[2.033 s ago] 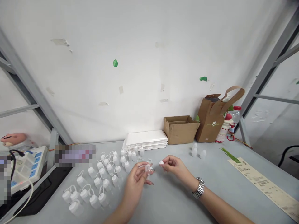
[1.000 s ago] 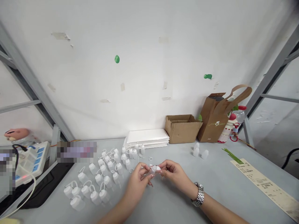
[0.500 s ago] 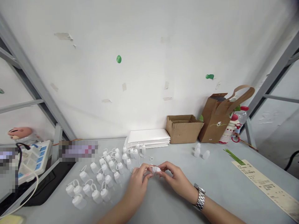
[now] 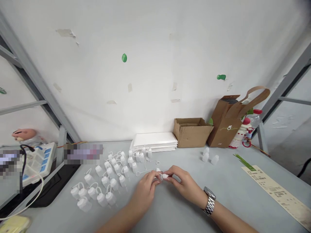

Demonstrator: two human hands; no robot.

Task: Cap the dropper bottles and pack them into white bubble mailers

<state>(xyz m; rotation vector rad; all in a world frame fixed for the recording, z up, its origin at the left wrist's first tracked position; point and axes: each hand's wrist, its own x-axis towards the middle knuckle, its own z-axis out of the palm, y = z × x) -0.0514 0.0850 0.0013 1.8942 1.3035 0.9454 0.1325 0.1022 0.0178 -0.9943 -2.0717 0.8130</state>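
A small translucent white bottle is held between my two hands above the grey table. My left hand is closed, its thumb and fingers pinching the left side of the bottle. From the right, my right hand pinches a white part at its other end, which looks like the cap; fingers hide much of it. Left of my hands stand several similar small bottles with looped straps. A thin white strap with ring ends lies just beyond my left hand. Three strapless bottles are at the right back.
A stack of white envelopes lies against the wall, beside an open cardboard box and a brown paper bag. A printed paper strip is at the right. A power strip and black tablet-like slab are at the left.
Both hands stay together around the bottle, with slight finger movement that turns it a little. The whole view has shifted slightly.
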